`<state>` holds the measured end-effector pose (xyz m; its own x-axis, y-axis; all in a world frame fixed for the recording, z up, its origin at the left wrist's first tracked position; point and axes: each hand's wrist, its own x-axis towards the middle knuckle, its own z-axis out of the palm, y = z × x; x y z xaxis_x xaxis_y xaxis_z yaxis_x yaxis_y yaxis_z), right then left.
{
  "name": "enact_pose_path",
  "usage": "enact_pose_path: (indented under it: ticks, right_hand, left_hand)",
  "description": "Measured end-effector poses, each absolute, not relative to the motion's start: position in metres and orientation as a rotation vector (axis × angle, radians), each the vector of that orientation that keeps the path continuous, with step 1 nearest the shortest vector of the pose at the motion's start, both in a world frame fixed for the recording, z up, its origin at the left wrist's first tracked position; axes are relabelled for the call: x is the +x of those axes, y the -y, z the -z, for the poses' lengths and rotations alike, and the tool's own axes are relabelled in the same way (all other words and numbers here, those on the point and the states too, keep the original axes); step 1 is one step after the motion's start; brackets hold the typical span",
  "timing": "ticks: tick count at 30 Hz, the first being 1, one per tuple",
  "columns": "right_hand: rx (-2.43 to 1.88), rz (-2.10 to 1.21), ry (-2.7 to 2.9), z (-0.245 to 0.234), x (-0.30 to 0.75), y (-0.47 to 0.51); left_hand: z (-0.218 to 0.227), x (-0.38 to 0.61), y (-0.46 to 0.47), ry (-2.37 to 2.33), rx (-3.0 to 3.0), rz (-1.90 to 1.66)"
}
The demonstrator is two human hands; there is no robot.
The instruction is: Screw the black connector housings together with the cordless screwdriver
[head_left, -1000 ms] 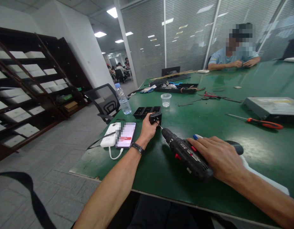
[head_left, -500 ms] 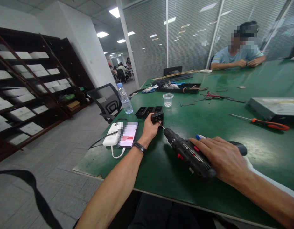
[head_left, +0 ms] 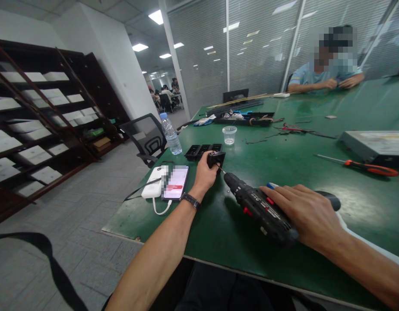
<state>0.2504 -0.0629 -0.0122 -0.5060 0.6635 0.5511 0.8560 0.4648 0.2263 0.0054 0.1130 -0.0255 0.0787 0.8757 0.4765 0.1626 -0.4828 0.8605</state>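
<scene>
My left hand (head_left: pixel 206 172) is closed around a small black block-like part (head_left: pixel 216 158), held just over the table. My right hand (head_left: pixel 308 214) grips a black cordless drill (head_left: pixel 262 211) with red switches, lying sideways with its bit aimed at the part. The bit's tip meets or nearly meets the part beside my left fingers; contact cannot be made out. Behind my left hand sits a black compartment tray (head_left: pixel 199 151), its contents too small to name. A blue-tipped object (head_left: pixel 271 185) shows beyond my right fingers, mostly hidden.
Left of my arm lie a white power bank (head_left: pixel 153 183) and a phone (head_left: pixel 176 183) joined by a cable. A water bottle (head_left: pixel 172 136), a plastic cup (head_left: pixel 229 136), an orange-handled screwdriver (head_left: pixel 369 167) and a metal box (head_left: pixel 377 147) stand around. A person (head_left: pixel 325 77) sits across the green table (head_left: pixel 193 233).
The black part has turned slightly in my left hand. My right hand still holds the drill against or close to it; the whole view has shifted a little.
</scene>
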Motion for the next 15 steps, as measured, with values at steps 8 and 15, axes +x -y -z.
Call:
enact_pose_path:
  ticks: [8, 15]
  right_hand:
    - [-1.264, 0.729, 2.343, 0.0148, 0.2535, 0.0622]
    - [-1.272, 0.649, 2.302, 0.0198, 0.2577, 0.0625]
  left_hand:
    - [0.0260, 0.0074, -0.1144, -1.028, 1.704, -1.451]
    - [0.0294, 0.0094, -0.1147, -0.976, 1.618, -1.492]
